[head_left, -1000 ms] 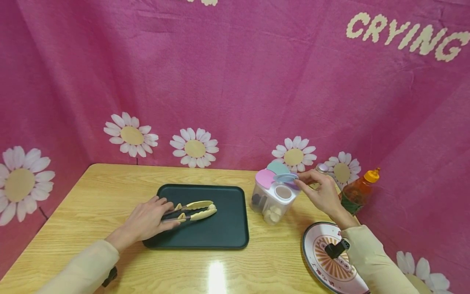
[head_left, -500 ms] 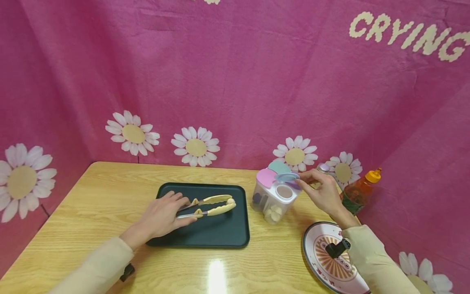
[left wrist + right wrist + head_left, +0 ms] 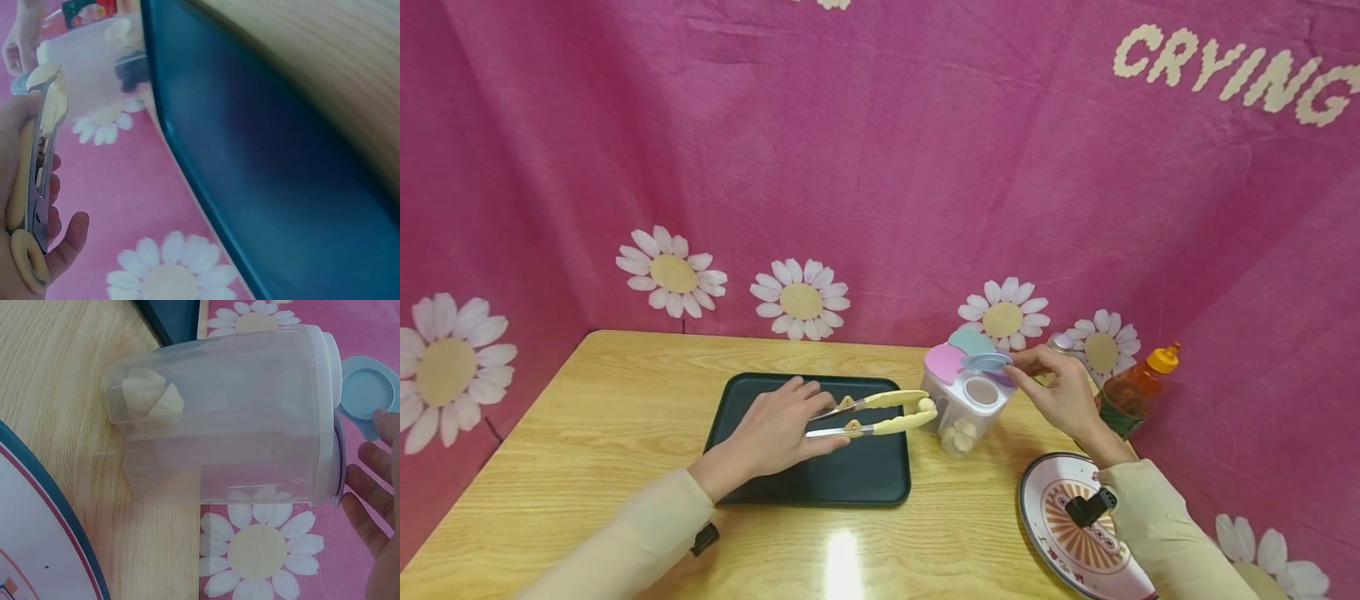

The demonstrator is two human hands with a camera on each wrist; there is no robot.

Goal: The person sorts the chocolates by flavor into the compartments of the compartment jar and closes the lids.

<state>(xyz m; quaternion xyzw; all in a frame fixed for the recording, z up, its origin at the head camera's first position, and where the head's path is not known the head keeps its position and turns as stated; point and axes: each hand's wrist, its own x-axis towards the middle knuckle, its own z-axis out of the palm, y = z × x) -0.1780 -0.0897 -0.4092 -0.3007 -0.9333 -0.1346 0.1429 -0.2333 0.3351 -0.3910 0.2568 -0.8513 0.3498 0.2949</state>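
Observation:
My left hand (image 3: 775,429) grips a pair of tongs (image 3: 895,425) with yellow tips, held over the right part of the dark tray (image 3: 865,475). Between those tips sits a small pale piece (image 3: 927,407), right beside the clear container (image 3: 250,387). Thumb and fingers of my right hand (image 3: 1063,400) pinch the raised blue lid (image 3: 367,394). Under it, the container's round opening (image 3: 981,391) faces up. Pale pieces (image 3: 150,397) lie at the bottom of that compartment, and dark pieces (image 3: 131,70) show in another. Pink and green lids lie flat on top.
A patterned plate (image 3: 1033,521) lies at the front right, partly under my right forearm. Behind that arm stand a bottle with a yellow cap (image 3: 1163,358) and a small jar (image 3: 1061,342). Pink flowered cloth (image 3: 880,167) hangs behind the wooden table (image 3: 640,367).
My left hand has carried the tongs and the pale piece rightward, from over the tray's middle to the container's left side. My right hand has kept the blue lid raised in place.

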